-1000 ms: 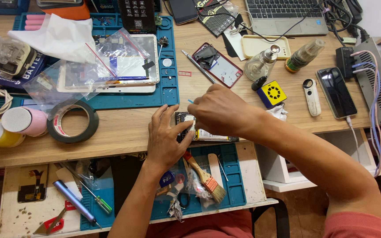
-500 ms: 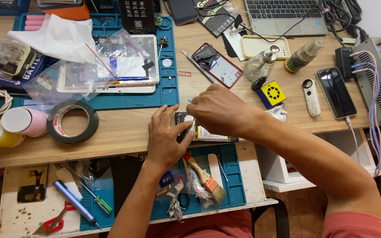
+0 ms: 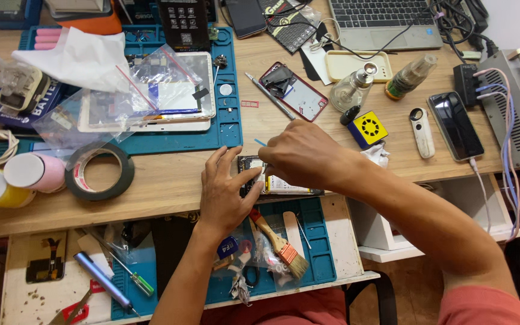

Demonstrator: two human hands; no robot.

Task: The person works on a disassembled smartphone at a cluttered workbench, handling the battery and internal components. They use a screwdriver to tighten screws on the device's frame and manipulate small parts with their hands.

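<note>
right of the tape roll point(image 3: 99, 171), left hand point(image 3: 227, 189) presses an opened phone point(image 3: 254, 174), right hand point(image 3: 302, 153) pinches something unseen inside; slipping could scratch it.

A single head-worn camera looks steeply down at a cluttered wooden table point(image 3: 151, 186) from close above. Both forearms enter from the bottom edge, with the far table edge at top.

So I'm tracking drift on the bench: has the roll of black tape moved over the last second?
No. The roll of black tape lies where it did, just below the blue work mat, beside the pink cup.
</note>
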